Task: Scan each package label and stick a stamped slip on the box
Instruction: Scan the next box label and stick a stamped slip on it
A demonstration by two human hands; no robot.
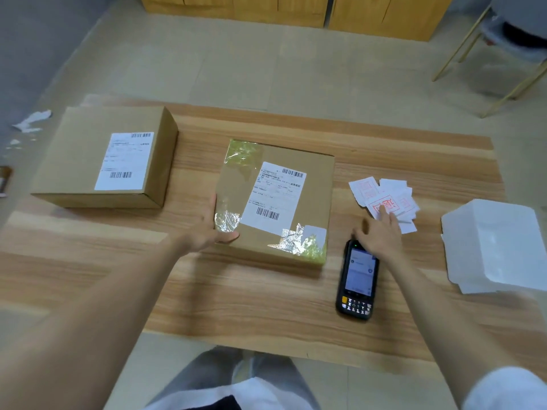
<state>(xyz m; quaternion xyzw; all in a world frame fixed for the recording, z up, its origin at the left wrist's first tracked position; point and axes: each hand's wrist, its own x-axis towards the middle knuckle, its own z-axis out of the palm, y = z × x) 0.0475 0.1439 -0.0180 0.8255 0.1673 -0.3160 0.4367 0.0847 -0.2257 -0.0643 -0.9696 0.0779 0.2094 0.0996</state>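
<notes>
The left hand (211,229) holds the near left corner of the taped box (313,184), its thumb lying along the near edge and its fingers running up the left side. The right hand (380,235) is stretched out flat with straight, spread fingers and grips nothing. One fingertip rests on the top sheet of the stamped slips (398,202), a loose fanned pile of small white papers with red square marks (the hand is blurred, so the other fingers' contact cannot be told). Just under that hand and wrist the scanner (358,279), a black handheld with a lit screen and a keypad at its near end, lies face up on the table (251,306). It sits beside the taped box's near right corner and apart from it. The taped box lies flat in the middle of the wood-grain table, with crinkled clear tape across its far left, near left and near right corners. A white shipping label (273,196) with barcodes is stuck on its top. A small white patch sits at the label's near right corner, partly under the tape. The slips lie just right of this box. Further right stands a white stack (491,247); what it is made of cannot be told. At the table's far left sits a second box (80,161), taller, bearing its own label (124,161). Beyond the table, wooden cabinets (236,10) line the far wall, and a chair (503,54) with thin gold legs stands at the right.
</notes>
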